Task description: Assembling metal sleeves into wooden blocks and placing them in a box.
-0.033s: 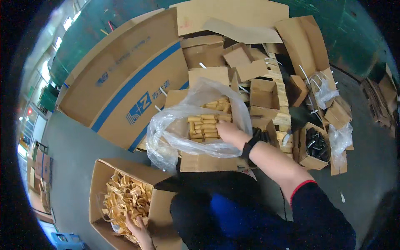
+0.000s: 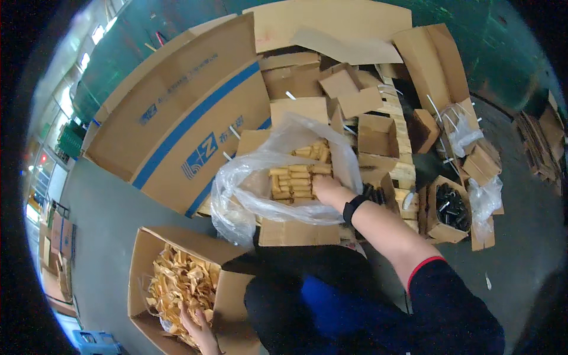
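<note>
A plastic-lined carton (image 2: 299,234) in front of me holds stacked tan paper-wrapped rolls (image 2: 293,180). My right hand (image 2: 325,188), with a black band at the wrist, reaches in at the right end of the front stack. Its fingertips are hidden down beside the rolls. A second group of rolls (image 2: 316,151) lies farther back inside the clear plastic liner (image 2: 242,192). At the lower left, my left hand (image 2: 198,328) rests with thumb and fingers apart on crumpled tan paper pieces (image 2: 183,281). These fill an open cardboard box (image 2: 139,278).
A big cardboard panel with a blue stripe (image 2: 195,118) leans at the back left. Small open boxes (image 2: 377,135) stand on a wooden pallet (image 2: 404,171). To the right, a box holds black cylindrical parts (image 2: 451,206), beside loose clear plastic (image 2: 485,198). A blue stool (image 2: 94,342) is at the lower left.
The whole view has shifted slightly, with the boxes a little farther right and lower. My right hand stays at the roll stack and my left hand on the paper.
</note>
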The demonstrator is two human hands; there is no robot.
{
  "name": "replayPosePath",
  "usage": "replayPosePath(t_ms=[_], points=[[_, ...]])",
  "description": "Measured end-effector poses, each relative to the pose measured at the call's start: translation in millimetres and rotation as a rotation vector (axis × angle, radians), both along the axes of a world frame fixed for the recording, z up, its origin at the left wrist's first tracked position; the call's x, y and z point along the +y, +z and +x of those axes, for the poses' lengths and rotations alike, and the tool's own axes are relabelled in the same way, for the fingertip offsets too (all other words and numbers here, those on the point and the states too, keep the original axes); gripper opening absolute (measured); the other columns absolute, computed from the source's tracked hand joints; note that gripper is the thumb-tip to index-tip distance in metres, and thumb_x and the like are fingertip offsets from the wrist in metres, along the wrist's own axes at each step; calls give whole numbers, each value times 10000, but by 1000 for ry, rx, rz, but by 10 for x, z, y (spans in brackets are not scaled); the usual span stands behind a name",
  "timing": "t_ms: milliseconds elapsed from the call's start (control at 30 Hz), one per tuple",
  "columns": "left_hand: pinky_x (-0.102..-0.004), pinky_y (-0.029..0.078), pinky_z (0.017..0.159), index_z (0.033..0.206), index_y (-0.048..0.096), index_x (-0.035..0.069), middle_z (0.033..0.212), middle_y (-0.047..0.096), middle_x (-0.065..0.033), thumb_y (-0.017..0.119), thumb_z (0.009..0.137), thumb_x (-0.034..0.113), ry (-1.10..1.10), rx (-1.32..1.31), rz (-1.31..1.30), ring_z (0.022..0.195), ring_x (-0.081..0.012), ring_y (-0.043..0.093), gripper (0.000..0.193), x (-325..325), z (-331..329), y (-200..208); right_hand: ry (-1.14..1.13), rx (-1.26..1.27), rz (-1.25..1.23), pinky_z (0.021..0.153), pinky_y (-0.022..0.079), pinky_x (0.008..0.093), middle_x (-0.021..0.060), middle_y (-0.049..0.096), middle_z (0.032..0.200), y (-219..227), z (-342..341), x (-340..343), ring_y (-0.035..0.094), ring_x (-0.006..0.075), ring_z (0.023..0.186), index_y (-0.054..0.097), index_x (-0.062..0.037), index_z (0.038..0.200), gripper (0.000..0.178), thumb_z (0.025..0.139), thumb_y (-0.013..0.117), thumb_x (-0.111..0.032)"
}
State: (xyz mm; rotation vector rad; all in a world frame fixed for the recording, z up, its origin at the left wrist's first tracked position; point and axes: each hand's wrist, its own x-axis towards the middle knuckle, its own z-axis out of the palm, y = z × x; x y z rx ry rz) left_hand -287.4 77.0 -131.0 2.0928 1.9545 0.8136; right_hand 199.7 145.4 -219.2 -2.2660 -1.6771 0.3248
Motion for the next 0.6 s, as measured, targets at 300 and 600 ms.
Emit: replayPosePath(t_ms=[300, 600], points=[[-314, 344, 886, 969, 511, -8, 1017, 525, -122, 549, 707, -25, -399, -240, -47, 988, -236, 477, 265, -138, 779, 790, 34, -117, -242, 705, 470, 414, 191, 583, 923, -62, -150, 19, 574, 327, 849, 581, 35, 893, 243, 758, 413, -78], [-309, 421, 781, 949, 562, 17, 983, 547, -126, 615, 691, 35, -726, -338, -94, 896, -253, 535, 264, -365, 1372, 1107, 34, -32, -36, 674, 468, 377, 200, 590, 858, 422, -231, -244, 577, 321, 792, 596, 22, 876, 203, 728, 519, -94]])
